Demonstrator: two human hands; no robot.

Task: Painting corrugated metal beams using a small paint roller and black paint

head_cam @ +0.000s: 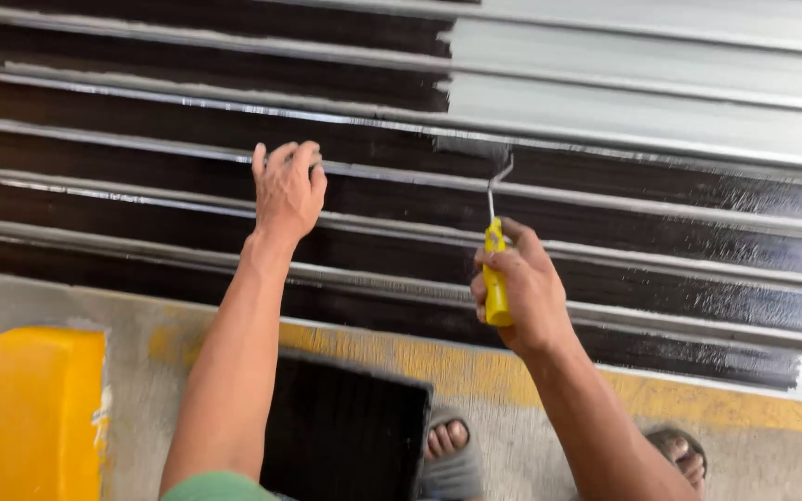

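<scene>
Gripping hand: right hand (523, 288) closed round yellow roller handle (495, 283)
Roller head (472, 147): pressed on ribbed shutter (605, 121)
Left hand (287, 190): fingers spread, flat against shutter

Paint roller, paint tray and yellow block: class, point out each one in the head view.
paint roller (495, 283): head view, on its yellow handle in the right hand.
paint tray (345, 431): head view, on its dark inner floor.
yellow block (44, 413): head view, on its top face.
</scene>
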